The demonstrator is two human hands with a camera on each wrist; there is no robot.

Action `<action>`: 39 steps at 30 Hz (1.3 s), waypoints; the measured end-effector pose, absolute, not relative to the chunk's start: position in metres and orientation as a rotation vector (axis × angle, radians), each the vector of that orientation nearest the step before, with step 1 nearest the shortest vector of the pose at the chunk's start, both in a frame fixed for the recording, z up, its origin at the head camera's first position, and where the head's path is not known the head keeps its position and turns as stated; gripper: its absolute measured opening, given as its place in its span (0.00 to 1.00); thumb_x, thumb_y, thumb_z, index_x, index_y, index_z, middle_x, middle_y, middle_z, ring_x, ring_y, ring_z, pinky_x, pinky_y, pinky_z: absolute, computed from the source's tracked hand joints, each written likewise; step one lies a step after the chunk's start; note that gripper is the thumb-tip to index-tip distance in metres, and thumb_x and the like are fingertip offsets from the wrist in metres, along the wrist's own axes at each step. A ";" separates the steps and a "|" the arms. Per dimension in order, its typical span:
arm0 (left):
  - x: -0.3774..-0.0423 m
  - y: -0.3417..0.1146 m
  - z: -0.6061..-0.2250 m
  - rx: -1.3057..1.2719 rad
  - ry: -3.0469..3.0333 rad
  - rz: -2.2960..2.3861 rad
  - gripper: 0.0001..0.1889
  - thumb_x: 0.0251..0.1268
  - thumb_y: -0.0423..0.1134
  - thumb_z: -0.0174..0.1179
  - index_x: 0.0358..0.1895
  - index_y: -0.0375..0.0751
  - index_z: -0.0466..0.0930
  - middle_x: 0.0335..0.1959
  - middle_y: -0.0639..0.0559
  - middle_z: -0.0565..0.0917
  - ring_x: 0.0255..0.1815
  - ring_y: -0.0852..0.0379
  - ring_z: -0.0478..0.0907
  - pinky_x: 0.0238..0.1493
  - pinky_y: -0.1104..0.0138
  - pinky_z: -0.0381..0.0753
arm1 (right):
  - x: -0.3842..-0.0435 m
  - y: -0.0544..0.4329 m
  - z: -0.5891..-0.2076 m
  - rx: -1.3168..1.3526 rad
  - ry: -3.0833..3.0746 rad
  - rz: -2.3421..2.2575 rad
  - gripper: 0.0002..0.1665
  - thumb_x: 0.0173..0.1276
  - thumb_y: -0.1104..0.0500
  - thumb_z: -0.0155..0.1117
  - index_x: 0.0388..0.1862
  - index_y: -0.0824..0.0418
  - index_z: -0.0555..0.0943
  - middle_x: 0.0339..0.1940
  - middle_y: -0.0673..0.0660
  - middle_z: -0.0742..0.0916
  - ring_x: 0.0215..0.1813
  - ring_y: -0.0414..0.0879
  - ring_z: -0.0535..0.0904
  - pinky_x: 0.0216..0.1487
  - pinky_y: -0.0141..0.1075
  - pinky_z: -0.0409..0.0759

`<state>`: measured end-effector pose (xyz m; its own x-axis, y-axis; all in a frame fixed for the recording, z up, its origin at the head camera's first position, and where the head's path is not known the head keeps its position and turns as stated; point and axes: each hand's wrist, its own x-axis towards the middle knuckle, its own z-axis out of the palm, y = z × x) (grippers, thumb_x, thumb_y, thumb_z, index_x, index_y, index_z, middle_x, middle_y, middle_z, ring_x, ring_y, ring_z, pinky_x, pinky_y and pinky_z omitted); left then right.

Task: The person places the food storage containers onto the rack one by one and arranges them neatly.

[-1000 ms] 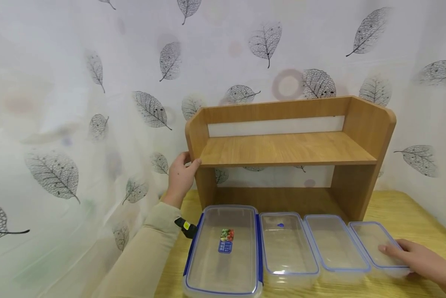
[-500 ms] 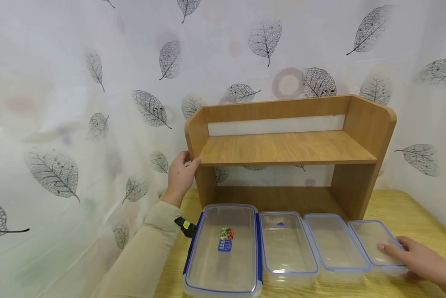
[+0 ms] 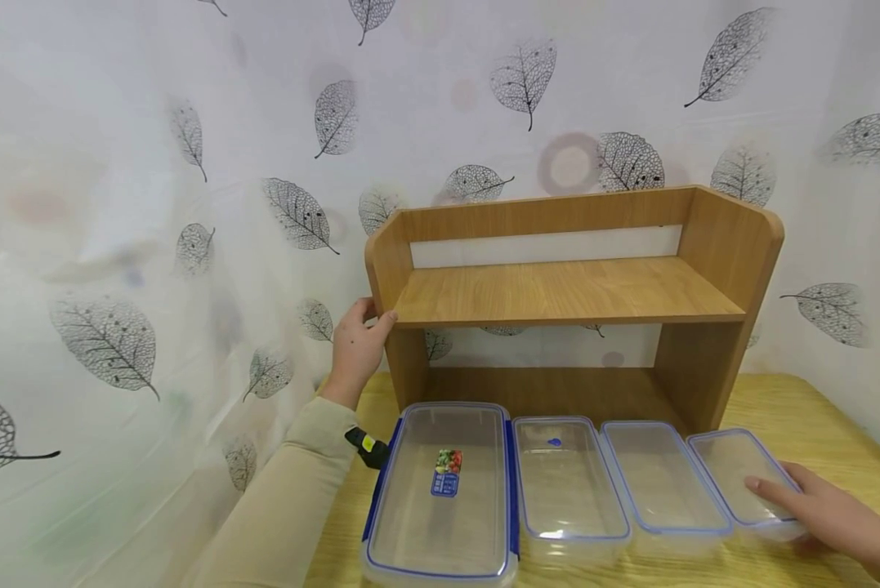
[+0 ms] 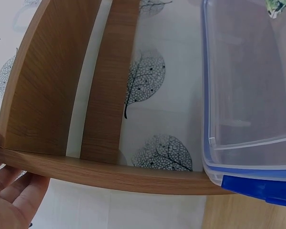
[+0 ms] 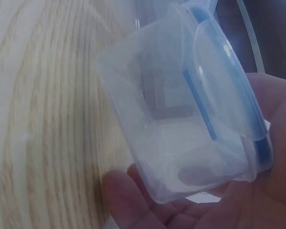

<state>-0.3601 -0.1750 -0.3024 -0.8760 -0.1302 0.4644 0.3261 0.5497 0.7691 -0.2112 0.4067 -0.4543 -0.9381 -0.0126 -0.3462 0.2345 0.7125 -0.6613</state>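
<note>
My left hand [image 3: 356, 347] grips the left side panel of a small wooden desk shelf [image 3: 568, 294], thumb on the front edge at the upper board. The left wrist view shows its fingers curled round that panel's edge. At lower right, my right hand [image 3: 825, 510] holds the smallest clear food container [image 3: 737, 474], which has a blue-rimmed lid. In the right wrist view, the fingers [image 5: 126, 195] wrap the container's far side, low beside the tabletop. The thumb lies over the lid in the head view.
A large clear container [image 3: 440, 523] with dark blue clips stands at the left of the row. Two medium containers [image 3: 568, 490] stand between it and the held one. All are in front of the shelf on a wood-grain table [image 3: 792, 408]. A leaf-print curtain [image 3: 189, 163] hangs behind.
The right hand has shifted the smallest container slightly away from the person and turned it a little. The left hand and the other containers stay in place.
</note>
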 end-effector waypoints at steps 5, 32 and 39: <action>-0.360 -0.176 -0.302 -0.159 -2.324 -1.286 0.23 0.74 0.50 0.59 0.65 0.43 0.76 0.62 0.43 0.80 0.64 0.42 0.75 0.58 0.49 0.81 | -0.207 0.402 -0.449 0.167 2.534 -1.187 0.51 0.83 0.38 0.39 0.68 0.88 0.47 0.45 0.64 0.81 0.45 0.53 0.78 0.42 0.46 0.86; -0.361 -0.176 -0.298 -0.189 -2.327 -1.311 0.23 0.75 0.51 0.58 0.65 0.43 0.75 0.63 0.42 0.79 0.64 0.44 0.76 0.59 0.50 0.81 | -0.204 0.416 -0.451 0.205 2.313 -1.541 0.38 0.86 0.51 0.31 0.64 0.92 0.49 0.51 0.69 0.74 0.44 0.53 0.79 0.48 0.46 0.86; -0.362 -0.177 -0.301 -0.192 -2.331 -1.319 0.24 0.75 0.52 0.57 0.66 0.43 0.74 0.63 0.42 0.79 0.63 0.43 0.77 0.58 0.49 0.81 | -0.202 0.421 -0.449 0.175 2.237 -1.650 0.37 0.86 0.53 0.28 0.64 0.92 0.46 0.43 0.58 0.79 0.45 0.51 0.81 0.49 0.46 0.86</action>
